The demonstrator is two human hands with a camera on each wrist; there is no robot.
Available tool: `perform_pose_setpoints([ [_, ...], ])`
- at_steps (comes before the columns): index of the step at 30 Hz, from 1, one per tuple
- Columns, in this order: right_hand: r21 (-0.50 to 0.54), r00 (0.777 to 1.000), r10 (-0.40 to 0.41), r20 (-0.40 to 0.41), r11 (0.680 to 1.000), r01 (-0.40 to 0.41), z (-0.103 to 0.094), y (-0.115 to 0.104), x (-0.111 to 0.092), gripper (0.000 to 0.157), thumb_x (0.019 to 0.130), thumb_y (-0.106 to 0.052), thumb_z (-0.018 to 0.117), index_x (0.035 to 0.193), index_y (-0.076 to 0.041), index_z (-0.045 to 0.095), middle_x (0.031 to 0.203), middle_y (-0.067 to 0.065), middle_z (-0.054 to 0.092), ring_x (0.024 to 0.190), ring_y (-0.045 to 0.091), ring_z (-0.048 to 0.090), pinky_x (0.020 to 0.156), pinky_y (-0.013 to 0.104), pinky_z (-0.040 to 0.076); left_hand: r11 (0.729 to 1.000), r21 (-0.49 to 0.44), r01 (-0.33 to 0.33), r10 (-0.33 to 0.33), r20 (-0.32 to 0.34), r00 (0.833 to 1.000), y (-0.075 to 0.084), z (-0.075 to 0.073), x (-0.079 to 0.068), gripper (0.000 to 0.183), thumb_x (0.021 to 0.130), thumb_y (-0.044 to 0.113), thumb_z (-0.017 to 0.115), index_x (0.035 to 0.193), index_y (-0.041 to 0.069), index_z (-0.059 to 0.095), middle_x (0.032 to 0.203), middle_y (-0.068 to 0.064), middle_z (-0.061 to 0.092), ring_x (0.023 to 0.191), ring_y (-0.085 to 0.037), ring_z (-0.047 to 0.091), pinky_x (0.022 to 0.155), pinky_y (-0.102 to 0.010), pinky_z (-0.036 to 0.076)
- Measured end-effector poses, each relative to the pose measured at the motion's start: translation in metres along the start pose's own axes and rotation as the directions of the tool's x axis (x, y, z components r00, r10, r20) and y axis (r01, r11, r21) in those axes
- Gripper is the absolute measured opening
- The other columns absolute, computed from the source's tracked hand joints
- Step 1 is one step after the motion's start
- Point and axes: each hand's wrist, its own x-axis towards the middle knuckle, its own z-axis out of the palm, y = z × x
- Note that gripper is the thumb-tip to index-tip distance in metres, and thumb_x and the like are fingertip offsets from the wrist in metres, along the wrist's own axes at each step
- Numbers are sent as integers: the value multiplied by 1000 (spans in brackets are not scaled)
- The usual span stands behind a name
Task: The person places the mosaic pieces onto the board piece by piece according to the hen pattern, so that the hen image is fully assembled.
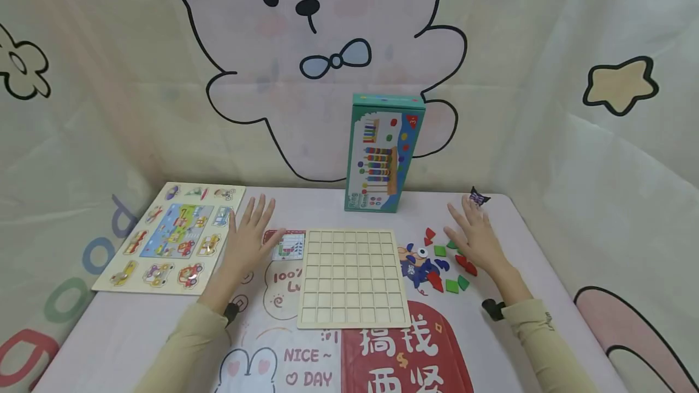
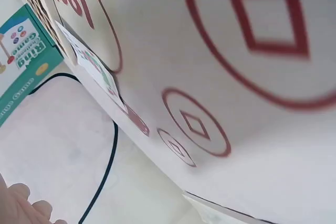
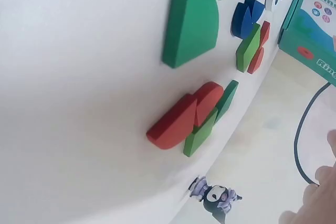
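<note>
Currently, your left hand [image 1: 249, 245] hovers left of the grid board [image 1: 354, 278], your right hand [image 1: 480, 241] near coloured blocks [image 1: 440, 251] right of it — all fingers spread wide.

Head: high, facing forward-down across bench [image 1: 109, 339]
Left wrist: close, tilted sideways
Right wrist: close, tilted, toward blocks [image 3: 176, 123]
All share: green box [image 1: 379, 156]

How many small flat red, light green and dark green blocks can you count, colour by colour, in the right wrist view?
Small flat red blocks: 4
Small flat light green blocks: 3
Small flat dark green blocks: 2
Total: 9
</note>
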Motion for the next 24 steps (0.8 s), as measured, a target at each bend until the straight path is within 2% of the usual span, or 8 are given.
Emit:
perform_pose_setpoints([
  [6,84,995,-5,102,996,-3,3,-4,3,61,89,-31,60,143,-15,36,154,18,8,141,35,0,106,61,6,998,-58,-2,6,68,998,14,2,-8,77,90,54,46,150,17,15,155,-6,13,143,-26,3,107,-59,-4],
  [12,178,970,9,243,983,-54,6,-7,7,55,89,-29,61,139,-16,44,154,16,9,141,36,1,104,64,11,999,-47,-4,12,154,988,23,8,-19,77,90,54,47,150,16,15,155,-5,11,143,-26,5,107,-60,-1],
  [20,229,954,-8,299,971,-64,14,-5,11,45,90,-29,60,131,-13,53,152,17,20,138,41,13,100,64,20,999,-38,-28,36,199,979,36,12,-33,77,89,53,50,149,15,20,154,-7,17,142,-28,11,106,-62,5],
  [24,244,950,-16,311,968,-64,17,-5,13,40,90,-26,60,126,-10,57,149,18,26,137,42,17,101,62,23,997,-70,-41,55,216,975,41,13,-41,78,88,51,53,148,13,21,154,-6,18,141,-29,13,106,-61,6],
])
